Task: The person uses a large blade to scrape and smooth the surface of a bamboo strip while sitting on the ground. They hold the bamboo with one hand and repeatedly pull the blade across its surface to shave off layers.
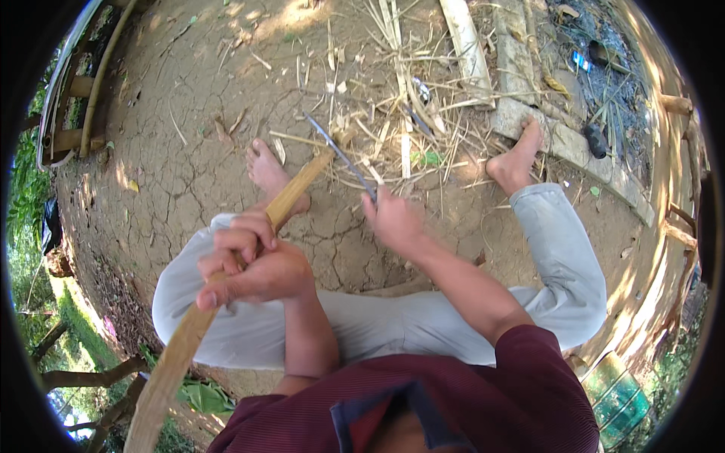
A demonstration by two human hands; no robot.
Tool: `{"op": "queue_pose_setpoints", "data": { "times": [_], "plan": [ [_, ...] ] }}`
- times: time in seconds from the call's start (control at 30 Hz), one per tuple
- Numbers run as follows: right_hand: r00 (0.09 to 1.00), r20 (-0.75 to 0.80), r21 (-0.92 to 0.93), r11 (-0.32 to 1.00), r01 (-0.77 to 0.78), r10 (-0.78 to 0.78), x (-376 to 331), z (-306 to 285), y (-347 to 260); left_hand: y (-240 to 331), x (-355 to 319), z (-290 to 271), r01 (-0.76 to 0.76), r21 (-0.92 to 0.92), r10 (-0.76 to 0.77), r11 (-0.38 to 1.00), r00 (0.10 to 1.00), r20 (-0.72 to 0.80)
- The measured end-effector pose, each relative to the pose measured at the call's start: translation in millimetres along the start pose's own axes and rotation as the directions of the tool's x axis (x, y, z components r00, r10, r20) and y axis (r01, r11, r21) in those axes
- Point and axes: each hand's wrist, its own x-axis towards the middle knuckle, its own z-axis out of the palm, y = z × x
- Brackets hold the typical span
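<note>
Cracked earth ground (192, 192) | left hand (260, 268) closed round wooden strip (180, 351) | right hand (396, 220) grasping thin blade (341, 155)

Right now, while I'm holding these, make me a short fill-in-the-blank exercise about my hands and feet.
1. The hand gripping the wooden strip is the ____ one.
2. The right hand holds a tool with a long, narrow ____.
3. With no shoes on, both feet are ____.

Missing words: left; blade; bare.
</note>
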Motion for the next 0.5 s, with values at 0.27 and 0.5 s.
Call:
{"op": "queue_pose_setpoints", "data": {
  "times": [0.27,0.5],
  "plan": [
    [0.984,-0.064,-0.070,0.984,0.162,-0.166,30,15,58,2,-7,5,-0.066,0.070,0.061,0.995,0.995,0.078],
    [0.998,0.025,0.016,0.998,0.058,-0.058,4,-19,-3,0,0,10,0.001,0.060,0.000,0.998,1.000,-0.019]
  ]
}}
